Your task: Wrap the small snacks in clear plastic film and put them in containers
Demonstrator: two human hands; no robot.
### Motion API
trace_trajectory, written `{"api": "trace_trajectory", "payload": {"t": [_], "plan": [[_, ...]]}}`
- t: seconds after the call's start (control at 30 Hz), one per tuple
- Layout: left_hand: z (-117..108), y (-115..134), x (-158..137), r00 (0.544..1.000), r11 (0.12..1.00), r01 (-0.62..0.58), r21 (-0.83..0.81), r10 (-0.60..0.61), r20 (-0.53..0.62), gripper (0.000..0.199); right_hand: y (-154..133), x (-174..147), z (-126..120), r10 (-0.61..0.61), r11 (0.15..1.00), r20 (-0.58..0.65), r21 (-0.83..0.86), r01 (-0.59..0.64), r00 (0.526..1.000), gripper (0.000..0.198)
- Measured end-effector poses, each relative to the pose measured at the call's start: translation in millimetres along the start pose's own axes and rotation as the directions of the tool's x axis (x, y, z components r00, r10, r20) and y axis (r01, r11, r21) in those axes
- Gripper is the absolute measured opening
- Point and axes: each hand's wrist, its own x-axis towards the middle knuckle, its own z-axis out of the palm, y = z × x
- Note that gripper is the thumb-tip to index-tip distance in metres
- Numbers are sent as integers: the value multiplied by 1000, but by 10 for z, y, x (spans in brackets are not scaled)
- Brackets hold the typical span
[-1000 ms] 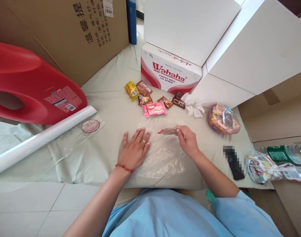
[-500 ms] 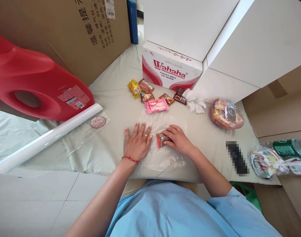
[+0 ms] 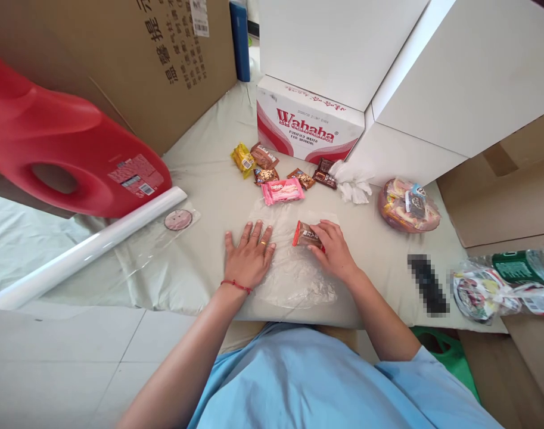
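Observation:
My left hand [image 3: 249, 253] lies flat with fingers spread, at the left edge of a clear plastic bag [image 3: 294, 280] on the cloth-covered table. My right hand [image 3: 334, 247] grips a small brown snack packet [image 3: 308, 235] with red ends, over the right part of the bag. Its fingers cover the packet's right end. Beyond the bag lies a pink wafer packet [image 3: 282, 192]. Behind it are a yellow snack packet [image 3: 242, 160], a brown packet [image 3: 264, 156], two cookie packets [image 3: 266, 176] and dark chocolate-coloured packets [image 3: 325, 176].
A Wahaha carton [image 3: 310, 122] stands at the back, with crumpled white tissue [image 3: 354, 182] before it. On the left are a red jug [image 3: 75, 149] and a white roll [image 3: 93, 247]. A round snack pack [image 3: 408, 205], a pixelated dark object [image 3: 428, 286] and a plastic bottle [image 3: 522, 267] lie right.
My right hand has shifted to the right and slightly up with the brown packet, which now looks tilted. My left hand has stayed in place.

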Motion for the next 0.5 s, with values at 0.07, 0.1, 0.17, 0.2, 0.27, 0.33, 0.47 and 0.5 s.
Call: {"api": "trace_trajectory", "payload": {"t": [0.07,0.1,0.17,0.2,0.27,0.33,0.47,0.5], "plan": [[-10,5,0,1000,1000,2,0,-2,0,61,-70,44,-55,50,977,-3,209,-49,999,42],[-15,8,0,1000,1000,2,1,-2,0,61,-99,72,-77,89,942,23,324,-91,996,41],[-29,13,0,1000,1000,4,4,-4,6,61,-136,146,-99,167,842,118,500,-204,979,44],[-37,15,1,1000,1000,7,5,-7,12,61,-140,190,-96,196,798,177,543,-262,965,45],[-53,20,3,1000,1000,11,8,-11,29,61,-125,288,-70,206,761,299,549,-344,932,46],[-65,23,4,999,1000,12,13,-12,39,61,-90,386,-31,189,811,372,463,-358,909,44],[-65,25,0,1000,1000,9,20,-9,24,61,-22,497,10,162,976,156,118,-181,974,33],[-58,24,-2,1000,1000,7,17,-7,20,62,-17,494,10,119,990,99,69,-126,988,32]]}}
